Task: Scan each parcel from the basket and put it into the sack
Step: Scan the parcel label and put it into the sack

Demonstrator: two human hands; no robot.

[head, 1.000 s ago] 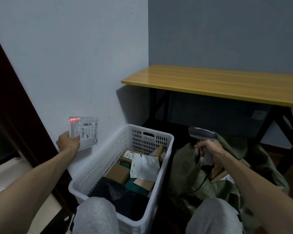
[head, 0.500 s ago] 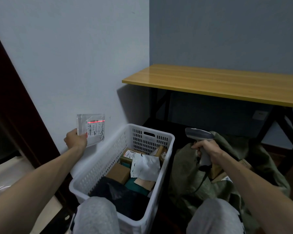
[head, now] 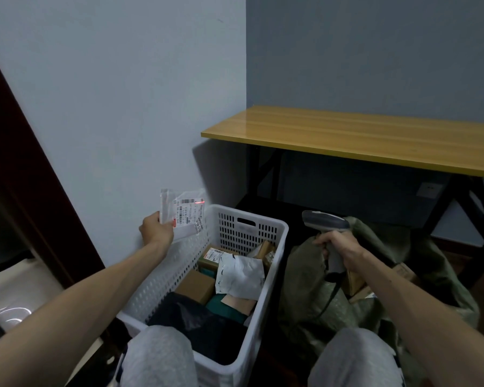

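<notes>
Pale blue-grey walls meet in a corner at the far side, and a wooden table (head: 347, 138) on black legs runs along the right wall. Down the left edge stands a dark door frame (head: 17, 177).

On the floor between the person's grey-clad knees sits a white perforated basket (head: 243, 233), its left side close to the wall. Just beside it on the right slumps a green sack (head: 308, 291), its mouth open, with cardboard showing inside.

The basket holds a black bag (head: 190, 317) at the near end, a crumpled white mailer (head: 239, 273) in the middle, a plain brown box (head: 196, 284) left of the mailer, and a labelled box (head: 213, 255) farther back.

The right hand (head: 338, 247) is above the sack, fingers wrapped around the handle of a grey scanner (head: 324, 223) whose head points left.

The left hand (head: 155, 230) is raised over the basket's far left corner, pinching the lower left edge of a flat clear parcel (head: 183, 216) held upright, label facing the person. A short red scan line (head: 199, 202) glows at the label's upper right.
</notes>
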